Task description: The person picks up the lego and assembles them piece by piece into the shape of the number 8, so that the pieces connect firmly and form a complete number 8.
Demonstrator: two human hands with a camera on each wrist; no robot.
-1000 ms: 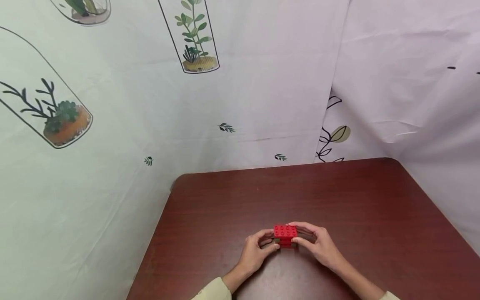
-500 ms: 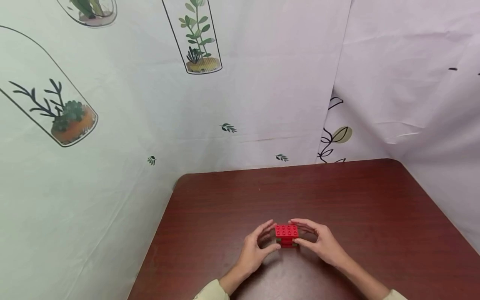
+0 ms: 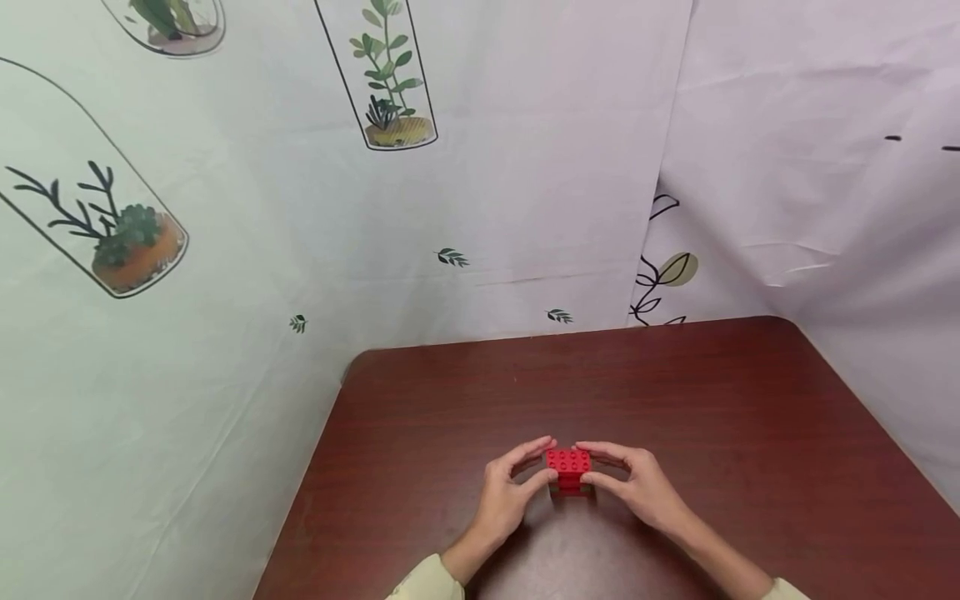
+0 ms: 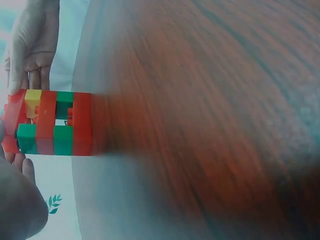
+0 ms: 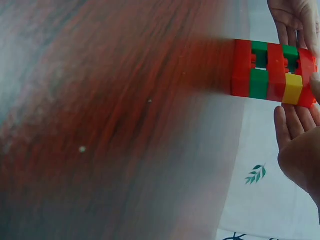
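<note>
A stack of toy building bricks stands on the table, its studded red top brick [image 3: 567,460] facing up. Green bricks [image 4: 63,139] and a yellow brick [image 5: 292,89] sit as spacers between three red layers, with gaps showing between them. In both wrist views the top brick leans slightly against the layers below. My left hand [image 3: 504,496] pinches the top brick's left end, thumb at the front corner and fingers behind. From the other side my right hand [image 3: 647,492] pinches the right end, thumb in front and fingers at the back.
The dark reddish-brown table [image 3: 450,408] runs back to a white wall covering [image 3: 525,183] printed with plants. Another stretch of pale covering [image 3: 225,400] borders the left side. Light sleeves [image 3: 427,579] lie over both wrists.
My left thumb has risen from the lower front of the stack to the top brick, and the left fingers have shifted up behind it. The right hand stays at its end.
</note>
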